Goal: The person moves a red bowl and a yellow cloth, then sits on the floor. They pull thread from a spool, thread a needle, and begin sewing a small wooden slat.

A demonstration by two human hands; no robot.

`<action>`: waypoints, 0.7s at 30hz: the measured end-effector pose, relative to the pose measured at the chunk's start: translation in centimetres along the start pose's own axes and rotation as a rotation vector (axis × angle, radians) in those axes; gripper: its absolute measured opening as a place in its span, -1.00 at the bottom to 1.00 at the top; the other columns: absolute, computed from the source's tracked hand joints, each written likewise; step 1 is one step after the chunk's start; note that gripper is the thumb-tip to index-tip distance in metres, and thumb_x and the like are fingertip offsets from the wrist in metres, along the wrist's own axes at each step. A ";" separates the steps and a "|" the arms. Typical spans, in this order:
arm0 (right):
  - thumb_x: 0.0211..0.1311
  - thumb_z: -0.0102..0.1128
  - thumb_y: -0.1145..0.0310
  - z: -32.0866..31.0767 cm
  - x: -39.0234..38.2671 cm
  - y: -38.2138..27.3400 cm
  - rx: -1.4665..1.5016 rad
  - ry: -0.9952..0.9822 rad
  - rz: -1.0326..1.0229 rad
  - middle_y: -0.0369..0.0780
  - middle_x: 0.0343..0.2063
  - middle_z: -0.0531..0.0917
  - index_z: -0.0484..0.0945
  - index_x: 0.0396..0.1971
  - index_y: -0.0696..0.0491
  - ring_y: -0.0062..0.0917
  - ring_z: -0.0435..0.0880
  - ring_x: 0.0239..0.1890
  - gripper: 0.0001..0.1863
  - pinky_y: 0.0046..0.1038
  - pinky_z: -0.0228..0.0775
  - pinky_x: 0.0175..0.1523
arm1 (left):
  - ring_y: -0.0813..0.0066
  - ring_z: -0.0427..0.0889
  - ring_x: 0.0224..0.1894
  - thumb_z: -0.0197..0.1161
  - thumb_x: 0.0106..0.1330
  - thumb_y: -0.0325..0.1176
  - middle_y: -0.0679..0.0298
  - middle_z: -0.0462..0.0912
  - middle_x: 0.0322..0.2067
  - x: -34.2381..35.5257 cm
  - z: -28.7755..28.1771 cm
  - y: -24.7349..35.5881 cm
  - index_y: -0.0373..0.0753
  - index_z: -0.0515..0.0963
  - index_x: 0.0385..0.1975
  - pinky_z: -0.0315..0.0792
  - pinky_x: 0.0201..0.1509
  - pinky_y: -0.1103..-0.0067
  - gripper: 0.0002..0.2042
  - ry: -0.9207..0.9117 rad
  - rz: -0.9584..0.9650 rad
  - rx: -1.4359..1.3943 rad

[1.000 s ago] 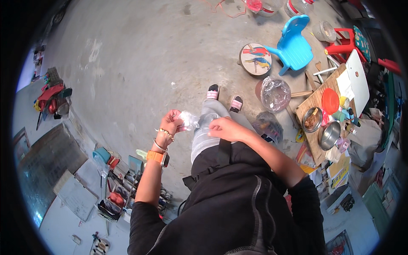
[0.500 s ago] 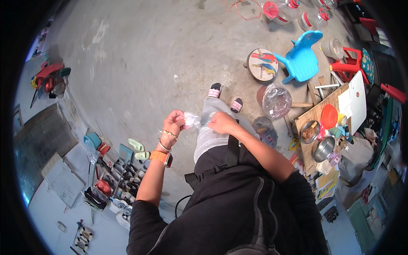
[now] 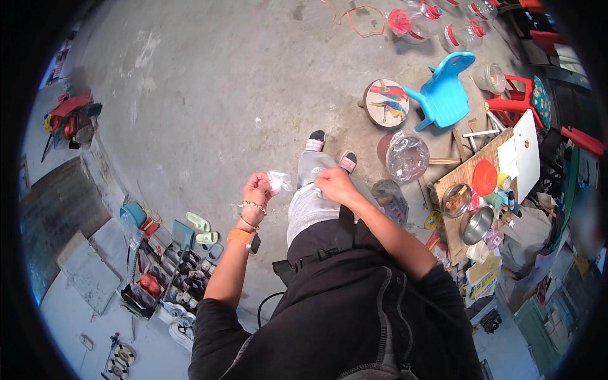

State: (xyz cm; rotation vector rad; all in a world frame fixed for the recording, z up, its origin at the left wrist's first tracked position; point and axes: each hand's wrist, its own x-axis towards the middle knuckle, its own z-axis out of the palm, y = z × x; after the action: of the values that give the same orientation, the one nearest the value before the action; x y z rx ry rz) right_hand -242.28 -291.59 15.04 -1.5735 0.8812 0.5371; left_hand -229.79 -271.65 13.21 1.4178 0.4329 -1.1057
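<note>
My left hand (image 3: 256,188) is closed, pinching a small crumpled piece of clear, whitish plastic film (image 3: 279,182) that sticks out to the right of the fingertips. An orange-strapped watch (image 3: 244,238) and bracelets are on that wrist. Over the grey trousers (image 3: 310,212), my right hand (image 3: 334,185) is held with its fingers curled together. Whatever those fingers hold, if anything, cannot be made out. A gap separates the film from the right hand.
Ahead to the right stand a bin with a clear plastic liner (image 3: 407,156), a round parrot-picture stool (image 3: 386,102) and a blue chair (image 3: 445,92). A wooden table (image 3: 448,237) at right bears a metal bowl (image 3: 478,225). Green slippers (image 3: 198,221) lie near a shoe rack (image 3: 188,282) at left.
The plastic film looks more spread out beside the left fingers. My right hand has shifted slightly, still curled. The whole view has moved a little.
</note>
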 end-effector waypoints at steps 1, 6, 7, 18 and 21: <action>-0.16 0.05 0.26 0.1 -0.1 0.2 0.014 0.004 -0.006 -0.07 -0.64 0.54 0.51 -0.67 0.18 -0.28 0.55 -0.52 -0.75 -0.34 0.32 -0.39 | 0.61 0.51 -0.43 0.01 0.05 -0.62 0.35 0.52 -0.47 -0.1 0.0 0.3 -0.22 0.45 -0.35 0.46 -0.40 0.67 -0.81 -0.009 -0.002 -0.008; -0.16 0.06 0.29 0.7 -0.6 0.4 0.052 0.079 -0.096 -0.07 -0.66 0.52 0.50 -0.67 0.18 -0.26 0.53 -0.54 -0.78 -0.33 0.32 -0.40 | 0.43 0.52 -0.39 -0.01 0.02 -0.60 0.27 0.52 -0.46 -0.9 3.3 0.2 -0.25 0.45 -0.36 0.43 -0.32 0.55 -0.81 -0.478 0.280 0.611; -0.16 0.07 0.30 0.7 -0.9 0.4 0.071 0.096 -0.152 -0.08 -0.67 0.52 0.50 -0.67 0.17 -0.24 0.52 -0.55 -0.79 -0.33 0.32 -0.41 | 0.37 0.53 -0.37 0.00 0.01 -0.59 0.23 0.52 -0.46 -1.0 4.3 -0.2 -0.27 0.45 -0.36 0.42 -0.29 0.53 -0.82 -0.584 0.437 0.793; -0.14 0.07 0.29 -0.1 -2.5 -0.7 -0.131 0.144 -0.305 -0.06 -0.70 0.50 0.46 -0.70 0.14 -0.15 0.49 -0.57 -0.79 -0.25 0.29 -0.47 | 0.10 0.48 -0.23 0.11 -0.03 -0.36 0.07 0.52 -0.34 6.1 5.8 -6.9 -0.25 0.49 -0.34 0.36 -0.16 0.44 -0.77 -0.789 0.327 1.443; -0.14 0.06 0.29 0.1 -2.5 -0.6 -0.155 0.172 -0.315 -0.06 -0.72 0.48 0.43 -0.72 0.16 -0.15 0.47 -0.60 -0.78 -0.25 0.26 -0.49 | 0.12 0.48 -0.21 0.09 -0.01 -0.36 0.07 0.52 -0.32 6.4 7.3 -7.1 -0.25 0.48 -0.32 0.36 -0.15 0.45 -0.76 -0.805 0.385 1.444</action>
State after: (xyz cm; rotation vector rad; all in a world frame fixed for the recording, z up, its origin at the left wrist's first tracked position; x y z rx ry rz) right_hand -243.32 -290.86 17.29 -1.8794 0.7112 0.2521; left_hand -235.08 -279.13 5.41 1.8648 -1.4309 -1.5761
